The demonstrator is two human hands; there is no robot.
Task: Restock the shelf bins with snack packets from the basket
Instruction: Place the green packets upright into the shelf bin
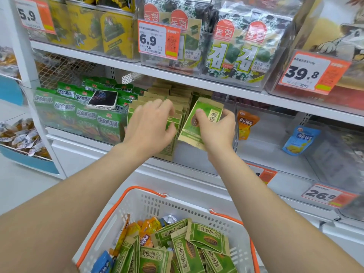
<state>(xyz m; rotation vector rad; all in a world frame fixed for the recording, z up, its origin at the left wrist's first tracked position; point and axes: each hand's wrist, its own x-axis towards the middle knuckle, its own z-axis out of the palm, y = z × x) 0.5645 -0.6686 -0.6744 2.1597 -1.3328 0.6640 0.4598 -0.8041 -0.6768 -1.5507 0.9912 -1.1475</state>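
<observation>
the job looks partly done, by the look of things. the left hand point(149, 125) is curled over the tops of the row of seed packets point(177, 95) that already stands in the clear bin point(194, 157), gripping the front ones and seeming to lean them away from the right hand. the right hand point(215, 131) pinches one seed packet point(190, 133), thumb on its printed face and fingers behind its far edge; the packet is tilted, its lower corner down in the gap just beside the left hand, not yet upright or let go. below both forearms, the basket point(149, 191) holds a loose heap of the same green packets point(204, 239), plus orange packets point(149, 227) and a blue packet point(102, 263) nearer the person's left elbow, so plenty is left to shelve. beyond the right hand, on its outer side, the neighbouring bins look nearly bare, with only one orange pouch point(246, 123) and one blue pouch point(301, 140) showing, and these likely take the basket's other colours. past the left hand, a phone point(103, 99) lies on a fuller bin of green bags.
</observation>
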